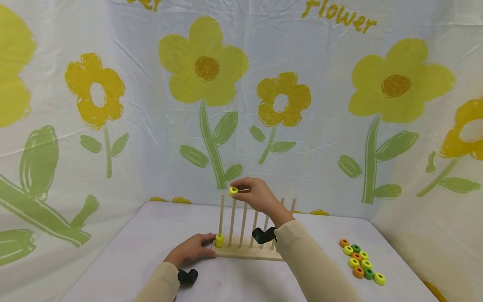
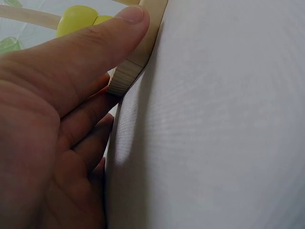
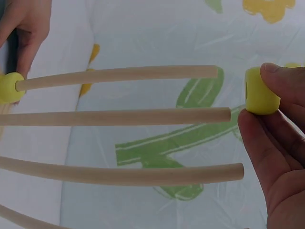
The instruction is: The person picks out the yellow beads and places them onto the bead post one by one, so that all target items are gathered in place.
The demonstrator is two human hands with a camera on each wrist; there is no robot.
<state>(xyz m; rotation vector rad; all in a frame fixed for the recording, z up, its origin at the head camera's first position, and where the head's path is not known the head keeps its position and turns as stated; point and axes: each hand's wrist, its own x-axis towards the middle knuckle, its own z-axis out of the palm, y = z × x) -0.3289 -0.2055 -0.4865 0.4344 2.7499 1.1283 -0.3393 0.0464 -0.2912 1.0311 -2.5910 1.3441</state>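
My right hand pinches a yellow bead between thumb and fingertips. The bead is just above the top of the second peg from the left on a wooden peg rack; in the right wrist view a small gap shows between bead and peg ends. My left hand holds the rack's left end, its thumb along the front edge and fingers behind. Yellow beads sit stacked at the bottom of the leftmost peg. My right forearm hides part of the rack's right side.
To the right on the white table lies a loose group of orange, green and yellow beads. A flower-printed curtain hangs behind the table. Each wrist wears a black camera mount.
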